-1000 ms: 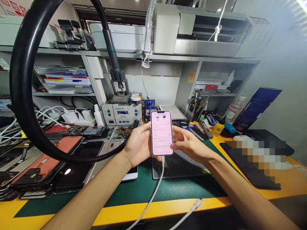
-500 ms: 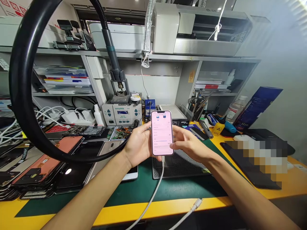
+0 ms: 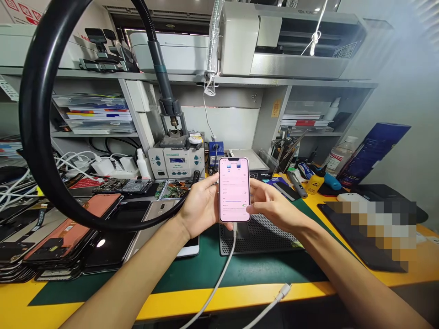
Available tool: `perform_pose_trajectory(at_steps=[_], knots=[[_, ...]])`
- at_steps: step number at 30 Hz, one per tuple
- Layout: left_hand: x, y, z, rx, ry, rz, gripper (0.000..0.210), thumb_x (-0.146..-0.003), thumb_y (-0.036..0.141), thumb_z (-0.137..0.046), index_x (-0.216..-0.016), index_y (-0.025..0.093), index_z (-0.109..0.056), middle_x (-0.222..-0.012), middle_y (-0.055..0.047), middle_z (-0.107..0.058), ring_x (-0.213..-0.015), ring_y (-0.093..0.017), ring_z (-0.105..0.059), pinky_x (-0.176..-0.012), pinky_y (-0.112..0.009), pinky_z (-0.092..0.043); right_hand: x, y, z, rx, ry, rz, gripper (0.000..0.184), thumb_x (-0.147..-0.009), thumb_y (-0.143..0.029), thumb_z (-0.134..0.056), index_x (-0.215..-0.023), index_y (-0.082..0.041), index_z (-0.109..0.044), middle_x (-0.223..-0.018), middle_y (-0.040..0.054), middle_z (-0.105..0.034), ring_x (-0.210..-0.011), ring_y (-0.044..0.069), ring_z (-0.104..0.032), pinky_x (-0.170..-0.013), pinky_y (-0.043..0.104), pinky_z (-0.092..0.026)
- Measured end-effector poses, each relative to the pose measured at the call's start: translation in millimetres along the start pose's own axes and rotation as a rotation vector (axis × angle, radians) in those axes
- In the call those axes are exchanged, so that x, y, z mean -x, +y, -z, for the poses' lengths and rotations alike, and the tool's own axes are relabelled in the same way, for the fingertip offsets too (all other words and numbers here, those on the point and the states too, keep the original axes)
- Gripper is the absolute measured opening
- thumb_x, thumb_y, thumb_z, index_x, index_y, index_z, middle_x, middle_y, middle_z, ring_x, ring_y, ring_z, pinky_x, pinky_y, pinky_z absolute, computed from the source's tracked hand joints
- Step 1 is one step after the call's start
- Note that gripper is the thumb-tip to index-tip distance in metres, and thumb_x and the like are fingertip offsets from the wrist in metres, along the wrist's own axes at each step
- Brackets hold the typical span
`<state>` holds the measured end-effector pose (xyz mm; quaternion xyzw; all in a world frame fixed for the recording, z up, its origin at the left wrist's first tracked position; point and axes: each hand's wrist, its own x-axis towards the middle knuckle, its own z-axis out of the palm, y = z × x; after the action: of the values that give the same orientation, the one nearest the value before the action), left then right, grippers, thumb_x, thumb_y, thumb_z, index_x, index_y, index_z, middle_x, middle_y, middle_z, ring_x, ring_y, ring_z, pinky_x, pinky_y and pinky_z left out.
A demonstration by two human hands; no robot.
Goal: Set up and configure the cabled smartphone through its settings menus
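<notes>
Over green matting (image 3: 192, 274), left fingers (image 3: 209, 182) hold the phone (image 3: 234, 189), right thumb (image 3: 256, 209) at its edge.

At centre, between the left hand (image 3: 199, 205) and the right hand (image 3: 270, 203), a pale-framed rectangular phone (image 3: 235, 189), above a black perforated metal plate (image 3: 257, 240) on the green flat mat (image 3: 192, 274) over the yellow counter (image 3: 308, 289). From the phone's lower end, down past the front edge, a slim white cable (image 3: 228, 260); right of that, a second thick white cable (image 3: 268, 307). To the left, a coral rectangular panel (image 3: 77, 233) atop stacked panels, with a thick black looped hose (image 3: 32, 114) in front. Behind, left of centre, a grey boxy station (image 3: 176, 163). To the right, a black flat slab (image 3: 350, 240); farther back, a clear plastic bottle (image 3: 339, 155) beside a tall blue box (image 3: 375, 151). At the back, on the grey shelf unit (image 3: 240, 81), a white bulky machine (image 3: 240, 41)
</notes>
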<state>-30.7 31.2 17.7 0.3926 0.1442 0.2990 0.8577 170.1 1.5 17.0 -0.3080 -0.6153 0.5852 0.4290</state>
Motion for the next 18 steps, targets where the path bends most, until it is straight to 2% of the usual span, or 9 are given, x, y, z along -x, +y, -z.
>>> perform_pose_trajectory(at_steps=[4, 8, 12, 15, 18], knots=[[0, 0, 0.1, -0.007, -0.004, -0.032, 0.063, -0.102, 0.050, -0.029, -0.139, 0.007, -0.058, -0.120, -0.024, -0.067, -0.089, -0.036, -0.070, -0.056, -0.045, -0.059, 0, 2, -2, -0.032, 0.023, 0.018, 0.073, -0.067, -0.003, -0.061, -0.136, -0.023, -0.053, -0.131, 0.0075, -0.065, -0.119, 0.028, -0.060, -0.100, 0.044, -0.048], [0, 1, 2.1, -0.046, 0.016, -0.063, 0.064, -0.102, 0.050, -0.028, -0.134, 0.005, -0.060, -0.111, -0.023, -0.070, -0.081, -0.034, -0.070, -0.056, -0.046, -0.058, -2, 5, -5, -0.063, 0.025, 0.034, 0.073, -0.066, -0.004, -0.061, -0.135, -0.024, -0.053, -0.131, 0.0070, -0.065, -0.119, 0.028, -0.060, -0.098, 0.044, -0.049], [1, 4, 6.3, -0.080, 0.069, -0.087, 0.063, -0.102, 0.049, -0.029, -0.136, 0.006, -0.058, -0.114, -0.025, -0.068, -0.088, -0.037, -0.070, -0.053, -0.043, -0.058, -9, 5, -9, -0.063, 0.000, 0.047, 0.071, -0.066, -0.005, -0.060, -0.134, -0.025, -0.054, -0.133, 0.0056, -0.064, -0.116, 0.025, -0.060, -0.093, 0.039, -0.051], [1, 11, 10.5, -0.089, 0.074, -0.122, 0.061, -0.102, 0.049, -0.029, -0.136, 0.008, -0.058, -0.113, -0.025, -0.069, -0.087, -0.037, -0.071, -0.051, -0.042, -0.057, -20, -2, -10, -0.003, -0.028, 0.056, 0.069, -0.065, -0.004, -0.059, -0.131, -0.024, -0.056, -0.125, 0.0047, -0.067, -0.106, 0.022, -0.063, -0.086, 0.035, -0.052], [3, 19, 15.6, -0.084, 0.064, -0.141, 0.061, -0.102, 0.048, -0.027, -0.133, 0.008, -0.061, -0.114, -0.024, -0.069, -0.085, -0.038, -0.071, -0.052, -0.044, -0.056, -33, -12, -9, 0.087, -0.090, 0.007, 0.060, -0.067, -0.007, -0.059, -0.125, -0.022, -0.057, -0.112, 0.0051, -0.070, -0.088, 0.021, -0.066, -0.069, 0.032, -0.054]])
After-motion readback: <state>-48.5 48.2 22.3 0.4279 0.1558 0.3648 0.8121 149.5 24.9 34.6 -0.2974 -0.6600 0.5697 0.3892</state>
